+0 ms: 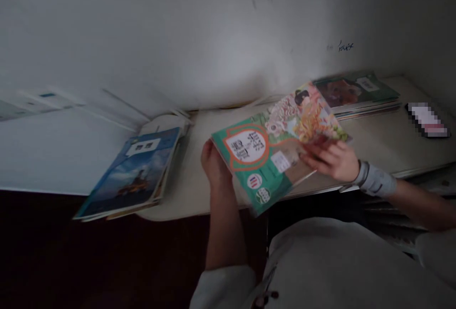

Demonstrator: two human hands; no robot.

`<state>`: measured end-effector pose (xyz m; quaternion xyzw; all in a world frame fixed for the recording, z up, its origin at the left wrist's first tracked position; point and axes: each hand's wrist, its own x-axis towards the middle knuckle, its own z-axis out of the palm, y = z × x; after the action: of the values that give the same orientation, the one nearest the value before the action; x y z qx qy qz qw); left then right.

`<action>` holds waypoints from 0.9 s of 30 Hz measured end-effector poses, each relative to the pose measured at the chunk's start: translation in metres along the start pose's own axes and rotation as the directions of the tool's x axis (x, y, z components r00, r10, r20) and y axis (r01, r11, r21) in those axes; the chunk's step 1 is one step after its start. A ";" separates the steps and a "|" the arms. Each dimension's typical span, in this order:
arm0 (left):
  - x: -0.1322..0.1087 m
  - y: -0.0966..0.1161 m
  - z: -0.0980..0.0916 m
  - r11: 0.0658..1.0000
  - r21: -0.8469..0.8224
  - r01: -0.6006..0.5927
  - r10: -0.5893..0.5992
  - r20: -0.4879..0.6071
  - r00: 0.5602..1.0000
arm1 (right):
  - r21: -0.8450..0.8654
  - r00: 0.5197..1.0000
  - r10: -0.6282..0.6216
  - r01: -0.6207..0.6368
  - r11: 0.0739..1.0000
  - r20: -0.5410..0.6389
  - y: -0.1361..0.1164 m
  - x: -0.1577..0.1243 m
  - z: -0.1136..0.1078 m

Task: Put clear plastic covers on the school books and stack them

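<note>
A green picture-covered book (249, 176) is held tilted above the desk, its cover facing up with an orange-rimmed title oval and a white sticker. My left hand (215, 164) grips it by the left edge, with the fingers hidden behind it. On the lower right part of the cover lies my right hand (331, 157), its fingers stretched out and slightly blurred; a grey band circles that wrist. To the left is a stack of books (142, 171), topped by one with a blue sea picture. Behind the held book sits another stack (359, 93) with a green cover on top.
The pale desk (192, 181) runs along a grey wall with a few pen marks. A phone (427, 120) with a blurred-out screen rests at the desk's right end. The left stack overhangs the desk's left end. A thin cable (254, 102) lies along the wall.
</note>
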<state>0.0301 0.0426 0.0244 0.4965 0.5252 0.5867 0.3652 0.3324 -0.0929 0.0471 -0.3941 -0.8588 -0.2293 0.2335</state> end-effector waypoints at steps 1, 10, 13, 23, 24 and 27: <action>0.002 -0.002 -0.013 0.998 -0.053 0.028 -0.032 -0.067 0.997 | 0.022 0.995 -0.019 0.017 1.000 0.094 -0.013 -0.007 0.011; -0.088 0.011 -0.028 0.638 0.602 -0.481 0.214 0.461 0.861 | 0.337 0.914 0.071 -0.218 0.916 0.400 -0.013 -0.023 0.030; -0.132 0.000 -0.002 0.364 0.667 -0.650 0.040 0.686 0.726 | 0.180 0.878 0.322 -0.402 0.898 0.355 0.007 -0.034 0.041; -0.105 -0.001 0.009 0.243 0.517 -0.821 -0.148 0.856 0.496 | -0.138 0.770 0.492 -0.480 0.866 0.406 0.012 -0.050 0.032; -0.102 0.003 0.013 0.247 0.512 -0.822 -0.144 0.859 0.492 | -0.108 0.794 0.456 -0.454 0.884 0.402 0.013 -0.043 0.033; -0.096 0.009 0.033 0.259 0.480 -0.838 -0.102 0.876 0.471 | 0.094 0.870 0.195 -0.264 0.960 0.453 0.012 -0.020 0.043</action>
<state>0.0859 -0.0419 0.0126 0.9277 0.3713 -0.0090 0.0387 0.3435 -0.0724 0.0042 -0.5159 -0.8512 -0.0385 0.0888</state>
